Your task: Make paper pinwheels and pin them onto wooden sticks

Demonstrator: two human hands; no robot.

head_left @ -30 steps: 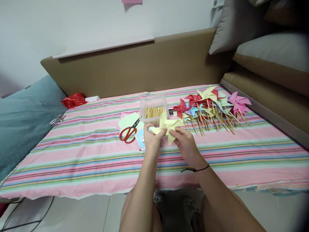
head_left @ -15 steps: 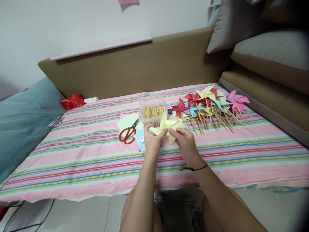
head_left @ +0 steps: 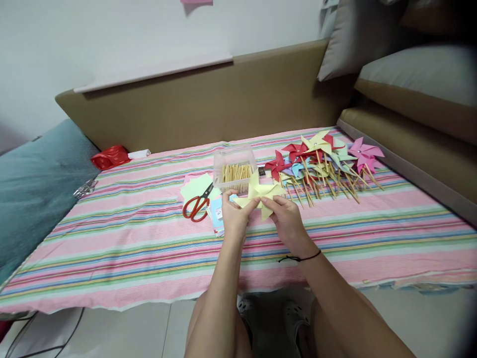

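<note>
A pale yellow paper pinwheel is held up between my two hands, in front of the clear plastic box of wooden sticks. My left hand grips its left side, the thumb pressing near the centre. From the right, my right hand pinches it, thumb and finger close to the middle. Whether a stick is attached behind it I cannot tell. Left of my hands lie red-handled scissors, resting partly on sheets of coloured paper.
Several finished pinwheels on sticks lie heaped at the right. A red plastic bag, a white roll-like item and metallic pieces sit far left. A striped cloth covers the surface; cushions stand at the right.
My right thumb and fingers have shifted slightly to the right near the pinwheel's centre. The whole view has moved a little; everything else stays put.
</note>
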